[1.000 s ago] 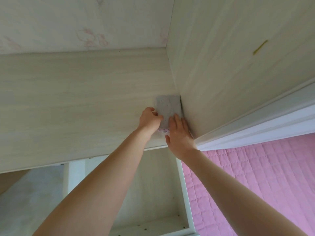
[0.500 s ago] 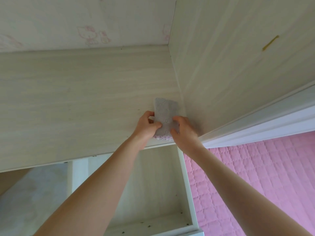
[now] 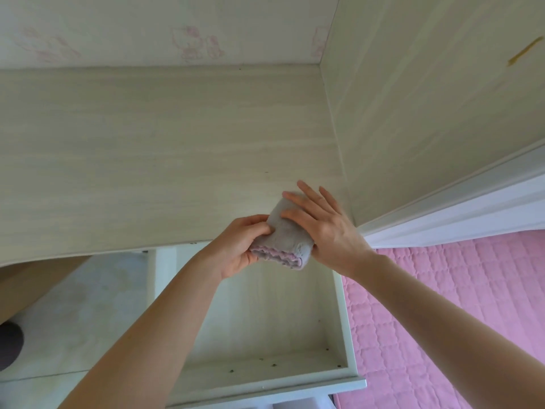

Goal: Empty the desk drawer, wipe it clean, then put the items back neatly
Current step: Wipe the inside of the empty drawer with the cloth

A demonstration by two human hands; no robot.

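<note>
Head view: the left hand is pinching the near edge of the folded grey cloth with a pink scalloped hem, while the right hand is pressing flat, fingers spread, on its top, above the front edge of the pale wood-grain desktop. The open white desk drawer is lying below, emptied, dark specks sitting along its front inner edge. Risk, as judged: the loose fold is likely opening mid-wipe, pushing specks into corners instead of lifting them.

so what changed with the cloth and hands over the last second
The grey cloth came off the desk top corner, toward the person, now folded and lifted over the open drawer. The left hand grips it; the right hand lies flat on it. The drawer stayed open and empty.
</note>
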